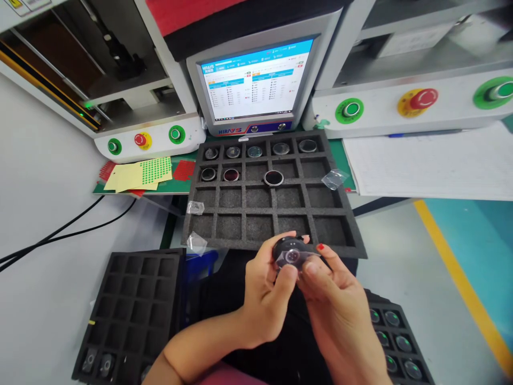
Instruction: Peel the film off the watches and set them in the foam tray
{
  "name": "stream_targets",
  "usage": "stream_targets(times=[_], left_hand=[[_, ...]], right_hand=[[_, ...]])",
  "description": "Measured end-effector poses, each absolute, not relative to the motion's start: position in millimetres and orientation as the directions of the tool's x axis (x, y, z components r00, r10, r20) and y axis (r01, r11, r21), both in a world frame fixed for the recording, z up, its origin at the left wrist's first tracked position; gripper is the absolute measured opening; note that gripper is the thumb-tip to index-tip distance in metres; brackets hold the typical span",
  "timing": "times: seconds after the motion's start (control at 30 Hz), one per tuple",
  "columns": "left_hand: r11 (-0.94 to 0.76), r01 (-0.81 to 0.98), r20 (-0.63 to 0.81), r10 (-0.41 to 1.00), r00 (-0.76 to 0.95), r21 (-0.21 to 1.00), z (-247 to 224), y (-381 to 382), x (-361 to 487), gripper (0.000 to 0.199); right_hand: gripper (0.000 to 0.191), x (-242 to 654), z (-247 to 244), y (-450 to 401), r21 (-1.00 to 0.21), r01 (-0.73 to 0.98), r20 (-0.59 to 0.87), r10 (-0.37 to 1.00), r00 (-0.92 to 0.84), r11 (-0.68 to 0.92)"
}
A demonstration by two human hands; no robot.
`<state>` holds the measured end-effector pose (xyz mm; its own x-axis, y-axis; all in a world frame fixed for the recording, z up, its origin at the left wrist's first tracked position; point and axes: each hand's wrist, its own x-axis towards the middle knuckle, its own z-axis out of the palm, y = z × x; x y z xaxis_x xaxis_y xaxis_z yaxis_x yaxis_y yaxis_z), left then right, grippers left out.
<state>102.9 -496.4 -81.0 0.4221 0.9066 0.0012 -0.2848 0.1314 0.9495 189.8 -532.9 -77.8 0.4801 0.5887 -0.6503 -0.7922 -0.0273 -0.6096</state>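
Both hands meet over the front edge of a dark foam tray (296,202). Between them is a round black watch body (285,247), its sensor side turned up, with a clear plastic film (306,253) across it. My left hand (266,283) grips the watch body from the left, thumb near the sensor. My right hand (332,283) pinches the film at the right, thumb against the fingers. Another watch body (273,178) with a silver rim rests on the tray's dividers. Several more sit in the tray's two back rows, one with a dark red face (231,175).
A lit monitor (256,80) stands behind the tray between two machines with green and red buttons. Film scraps (334,179) lie on the tray. A second foam tray (136,299) is at lower left, and another with round parts (403,342) at lower right. Papers (425,160) lie right.
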Motion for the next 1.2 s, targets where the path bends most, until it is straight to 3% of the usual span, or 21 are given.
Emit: stream_targets(times=[0.13, 0.37, 0.47, 0.53, 0.63, 0.67, 0.77, 0.97, 1.2], left_hand=[[0.049, -0.169, 0.02, 0.923, 0.385, 0.984, -87, -497, 101, 0.027], [-0.076, -0.011, 0.074, 0.918, 0.39, 0.997, -85, -495, 93, 0.028], [-0.317, 0.14, 0.252, 0.901, 0.352, 0.938, -67, -463, 84, 0.026], [-0.574, 0.281, 0.469, 0.806, 0.362, 0.769, -57, -425, 78, 0.023], [-0.829, 0.506, 0.674, 0.516, 0.529, 0.238, -58, -360, 76, 0.019], [-0.855, 0.517, 0.642, 0.424, 0.639, 0.049, -62, -340, 78, 0.02], [-0.873, 0.477, 0.501, 0.367, 0.784, -0.107, -81, -295, 87, 0.022], [-0.878, 0.446, 0.262, 0.395, 0.881, -0.175, -104, -271, 103, 0.012], [-0.852, 0.498, 0.072, 0.493, 0.867, -0.158, -98, -275, 114, 0.016]], right_hand=[[0.069, 185, -79, -531, -0.638, -0.77, -0.632, 0.582, 0.511, -0.016], [0.056, 177, -92, -518, -0.751, -0.636, -0.43, 0.602, 0.673, 0.175], [0.043, 184, -96, -518, -0.75, -0.616, -0.399, 0.578, 0.711, 0.24], [0.039, 190, -95, -521, -0.759, -0.578, -0.365, 0.539, 0.759, 0.3], [0.031, 195, -89, -527, -0.769, -0.527, -0.292, 0.534, 0.794, 0.363], [0.027, 195, -87, -528, -0.767, -0.52, -0.27, 0.546, 0.793, 0.376], [0.022, 199, -82, -530, -0.754, -0.519, -0.237, 0.572, 0.785, 0.402], [0.022, 217, -84, -543, -0.769, -0.474, -0.238, 0.497, 0.834, 0.428], [0.024, 222, -89, -547, -0.765, -0.49, -0.262, 0.493, 0.83, 0.418]])
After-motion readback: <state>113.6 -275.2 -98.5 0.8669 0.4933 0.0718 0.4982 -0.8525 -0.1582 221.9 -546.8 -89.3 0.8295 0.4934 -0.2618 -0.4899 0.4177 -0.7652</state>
